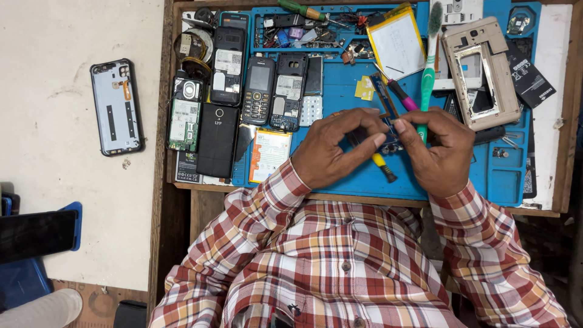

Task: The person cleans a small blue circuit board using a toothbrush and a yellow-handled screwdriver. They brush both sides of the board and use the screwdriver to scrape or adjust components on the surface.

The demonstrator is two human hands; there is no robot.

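Both hands meet over the blue work mat (346,91). My left hand (331,149) pinches a small dark circuit board (388,124) with thumb and forefinger. My right hand (440,152) grips the same board from the right side. A green-handled toothbrush (429,67) and a pink-tipped tool (401,96) stick up from between the right fingers. A yellow-handled screwdriver (384,167) lies on the mat just below the two hands.
Several opened phones (228,58) and loose batteries (267,152) lie on the mat's left part. A gold phone frame (486,67) sits at the right. A phone back shell (116,106) lies on the white table at left. Small parts crowd the mat's far edge.
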